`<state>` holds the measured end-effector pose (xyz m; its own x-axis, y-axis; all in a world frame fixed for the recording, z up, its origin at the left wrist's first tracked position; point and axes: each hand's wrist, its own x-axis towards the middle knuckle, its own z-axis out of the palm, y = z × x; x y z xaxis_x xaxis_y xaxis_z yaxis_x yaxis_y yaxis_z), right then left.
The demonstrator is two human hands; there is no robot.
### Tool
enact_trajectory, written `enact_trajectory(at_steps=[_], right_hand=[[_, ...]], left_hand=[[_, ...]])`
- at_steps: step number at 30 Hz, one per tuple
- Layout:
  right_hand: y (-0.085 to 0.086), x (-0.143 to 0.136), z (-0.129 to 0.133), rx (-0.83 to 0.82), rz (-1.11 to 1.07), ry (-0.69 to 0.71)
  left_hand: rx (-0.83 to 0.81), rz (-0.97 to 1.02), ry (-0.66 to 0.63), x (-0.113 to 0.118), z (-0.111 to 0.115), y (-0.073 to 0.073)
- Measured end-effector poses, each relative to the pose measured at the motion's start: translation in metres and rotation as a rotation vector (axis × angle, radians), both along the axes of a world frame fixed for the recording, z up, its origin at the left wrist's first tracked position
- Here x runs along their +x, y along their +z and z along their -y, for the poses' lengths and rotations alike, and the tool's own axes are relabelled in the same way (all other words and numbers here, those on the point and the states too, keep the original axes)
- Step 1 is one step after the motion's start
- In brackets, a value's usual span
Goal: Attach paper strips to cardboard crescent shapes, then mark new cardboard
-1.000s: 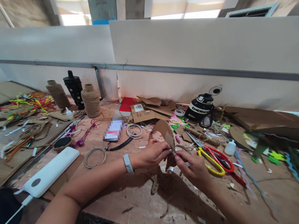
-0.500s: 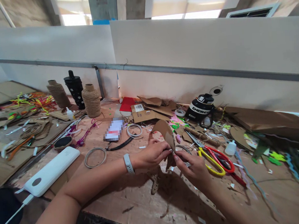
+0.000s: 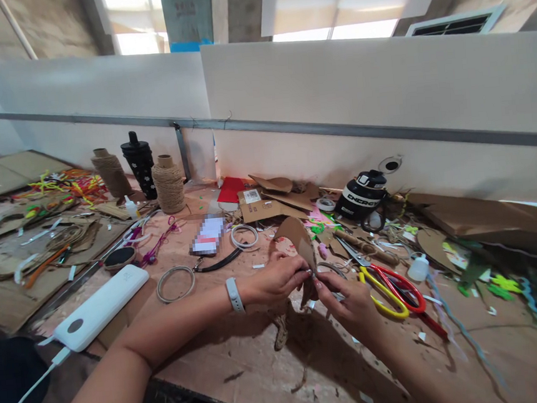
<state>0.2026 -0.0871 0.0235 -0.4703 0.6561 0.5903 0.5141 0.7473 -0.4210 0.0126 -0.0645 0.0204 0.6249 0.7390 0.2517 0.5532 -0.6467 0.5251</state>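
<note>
A brown cardboard piece [image 3: 294, 232] with a rounded top and a pale patterned patch stands between my hands near the middle of the table. My left hand [image 3: 282, 278], a pale watch band at its wrist, is closed on the piece's lower edge. My right hand [image 3: 345, 298] pinches at the same edge, its fingertips almost touching the left ones. What lies between the fingertips is too small to make out. Below the piece hangs a twisted, cord-covered part [image 3: 280, 332]. Scissors with yellow handles [image 3: 384, 295] and scissors with red handles [image 3: 402, 284] lie right of my right hand.
A white power bank [image 3: 101, 307] with a cable, a tape ring [image 3: 175, 283], a phone [image 3: 208, 235] and twine spools [image 3: 169, 185] are on the left. Behind are cardboard scraps [image 3: 273, 207] and a black bottle [image 3: 362, 196]. A small squeeze bottle [image 3: 418, 268] and coloured bits lie right.
The whole view has shifted slightly, so things sit a little further right and lower. Both hands keep their hold at the cardboard's edge, with barely any finger movement.
</note>
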Motion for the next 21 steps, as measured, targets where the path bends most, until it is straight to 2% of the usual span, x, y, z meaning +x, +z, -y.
enact_trajectory(at_steps=[5,15,21], right_hand=[[-0.002,0.001,-0.001,-0.007,-0.005,0.005],[-0.005,0.0,-0.003,0.0,0.007,0.005],[-0.008,0.0,-0.004,0.084,0.038,-0.02]], left_hand=[[0.019,-0.002,-0.003,-0.001,-0.001,-0.005],[0.096,-0.083,-0.041,0.0,0.002,0.001],[0.104,-0.05,-0.033,0.001,-0.001,-0.01]])
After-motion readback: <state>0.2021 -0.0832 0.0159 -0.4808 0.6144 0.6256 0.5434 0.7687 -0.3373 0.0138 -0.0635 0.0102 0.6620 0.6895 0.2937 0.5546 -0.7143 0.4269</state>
